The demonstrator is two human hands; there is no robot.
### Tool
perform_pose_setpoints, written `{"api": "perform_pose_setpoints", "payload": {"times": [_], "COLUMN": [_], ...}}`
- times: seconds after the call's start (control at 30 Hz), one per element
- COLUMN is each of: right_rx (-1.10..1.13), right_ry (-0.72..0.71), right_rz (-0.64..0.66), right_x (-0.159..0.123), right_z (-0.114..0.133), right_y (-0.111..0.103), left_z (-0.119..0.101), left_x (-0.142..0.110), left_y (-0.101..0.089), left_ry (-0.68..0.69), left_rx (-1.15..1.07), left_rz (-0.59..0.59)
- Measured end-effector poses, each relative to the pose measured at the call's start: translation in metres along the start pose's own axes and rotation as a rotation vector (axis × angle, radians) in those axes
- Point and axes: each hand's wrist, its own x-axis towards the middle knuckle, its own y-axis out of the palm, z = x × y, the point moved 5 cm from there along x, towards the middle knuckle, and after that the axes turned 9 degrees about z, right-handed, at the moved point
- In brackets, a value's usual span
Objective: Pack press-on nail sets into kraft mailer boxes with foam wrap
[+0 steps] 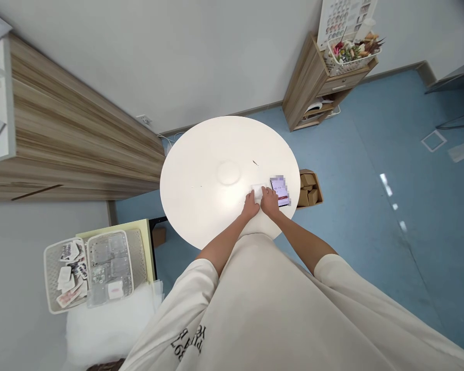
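Note:
A small white rectangular thing [258, 191] lies at the near side of the round white table [201, 154]; at this size I cannot tell its exact kind. My left hand [250, 205] has its fingers closed on the left edge of it. On the opposite edge, my right hand [269, 201] grips it with bent fingers. Just right of my right hand is a phone [280, 190] with a lit screen, lying face up. A thin dark object [255, 163] rests on the tabletop beyond my hands.
An open cardboard box [320, 198] with smaller brown boxes stands on the floor right of the table. At the lower left, a yellow-edged table [147, 247] carries white baskets [48, 278]. A wooden cabinet [299, 85] with a flower basket [350, 66] stands by the wall.

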Motion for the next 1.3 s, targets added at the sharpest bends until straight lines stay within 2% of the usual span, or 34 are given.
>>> {"api": "perform_pose_setpoints", "payload": {"times": [0.17,0.3,0.37,0.47,0.57,0.67,0.9,1.0,1.13,1.3], "right_rx": [0.02,0.019,-0.006,-0.068,-0.124,-0.167,-0.259,-0.304,-0.361,-0.411], "right_ry": [-0.112,-0.162,-0.208,-0.275,-0.318,-0.358,-0.454,-0.51,-0.606,-0.709], "right_rz": [0.003,0.025,0.028,-0.025,-0.061,-0.028,0.06,0.091,0.121,0.16], "right_x": [0.022,0.029,0.026,0.015,0.003,-0.008,-0.029,-0.043,-0.07,-0.119], "right_z": [0.011,0.009,0.009,0.011,0.02,0.035,0.088,0.119,0.173,0.249], "right_y": [-0.01,-0.013,-0.012,-0.014,-0.014,-0.007,0.02,0.036,0.061,0.114], "left_z": [-0.004,-0.005,-0.003,0.009,0.028,0.051,0.095,0.114,0.143,0.205], "left_x": [0.019,0.031,0.029,0.014,-0.012,-0.043,-0.12,-0.158,-0.217,-0.302], "left_y": [-0.024,-0.036,-0.039,-0.042,-0.047,-0.054,-0.085,-0.099,-0.118,-0.13], "left_ry": [0.065,0.076,0.085,0.103,0.08,0.036,0.007,0.014,0.048,0.048], "left_rx": [-0.095,-0.125,-0.106,-0.072,-0.052,-0.067,-0.123,-0.147,-0.145,-0.158], "left_rz": [-0.076,-0.057,-0.045,-0.089,-0.148,-0.199,-0.397,-0.478,-0.594,-0.72]}}
